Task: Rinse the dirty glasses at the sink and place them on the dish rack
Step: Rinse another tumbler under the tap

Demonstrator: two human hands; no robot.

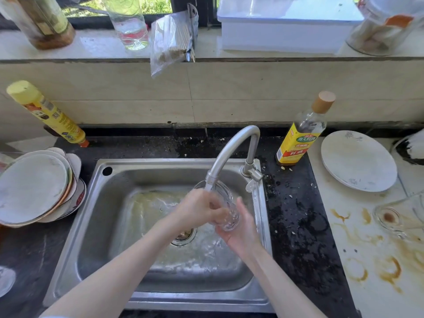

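A clear ribbed glass [226, 203] is tilted under the spout of the steel faucet [231, 148], over the steel sink [75, 226]. Water runs into the glass and spreads across the basin floor. My left hand [199, 208] curls round the glass from the left, fingers on its wall. My right hand [241, 228] cups the base and right side from below. Another glass [399, 214] with brown residue inside lies on its side on the stained white counter at the right.
Stacked plates and bowls [36, 187] sit left of the sink. A white plate [358, 160] and a cooking wine bottle [298, 138] stand to the right. A yellow spray can [48, 115] leans at the back left. Jars, a bag of chopsticks and a white tray fill the windowsill.
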